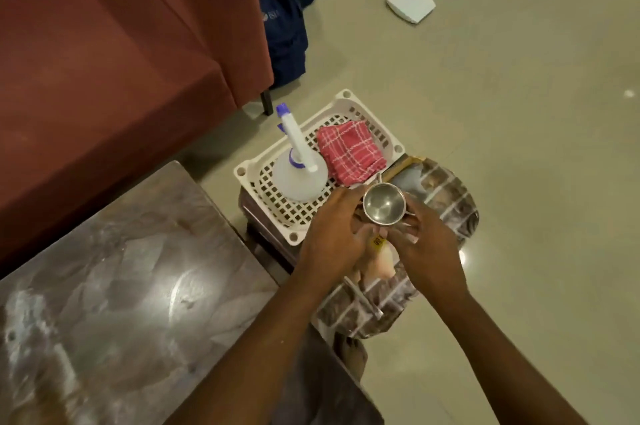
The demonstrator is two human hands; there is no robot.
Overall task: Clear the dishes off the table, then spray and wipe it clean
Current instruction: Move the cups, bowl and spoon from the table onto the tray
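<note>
A small steel cup [383, 203] is held upright between my left hand [334, 234] and my right hand [427, 244], above a shiny steel plate [450, 199] that mirrors the surroundings. A spoon or fork handle [363, 298] lies on the plate near my wrists. A clear spray bottle [299, 161] with a white and purple nozzle stands in a white plastic basket [346, 102], next to a folded red checked cloth [349, 152]. The glossy marbled table [121, 286] fills the lower left.
A reddish-brown sofa [121, 43] runs along the upper left, with a dark blue bag [287, 15] beside it. A white box [410, 2] with a cable lies on the beige floor. The basket rests on a dark stool [263, 237].
</note>
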